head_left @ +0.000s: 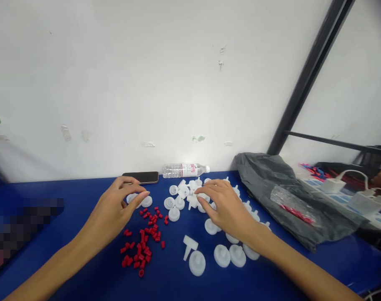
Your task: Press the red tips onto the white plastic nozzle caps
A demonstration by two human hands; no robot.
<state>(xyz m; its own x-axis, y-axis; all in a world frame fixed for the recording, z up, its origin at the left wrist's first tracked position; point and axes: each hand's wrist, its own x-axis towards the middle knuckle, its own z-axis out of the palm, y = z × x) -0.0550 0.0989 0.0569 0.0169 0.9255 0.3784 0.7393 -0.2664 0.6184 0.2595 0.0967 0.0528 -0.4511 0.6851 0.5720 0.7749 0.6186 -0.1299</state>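
In the head view, the left hand (117,201) hovered over the left part of the blue tabletop (93,184), thumb and forefinger curved in a narrow pinch beside two round white caps (147,201); whether the fingers held anything could not be told. The right hand (223,205) reached over a cluster of white plastic pieces (173,214), its thumb and forefinger also narrowly apart near a white piece, though a grip on it could not be made out. Small red pieces (142,246) lay scattered between the forearms, right of the left hand. Nearer the camera sat a T-shaped white piece (190,243) and a round white disc (197,263). A clear bottle (186,170) lay on its side near the wall, just right of a dark phone (142,177). Farther right, a clear packet (295,207) with red contents rested on a grey plastic bag (265,179).
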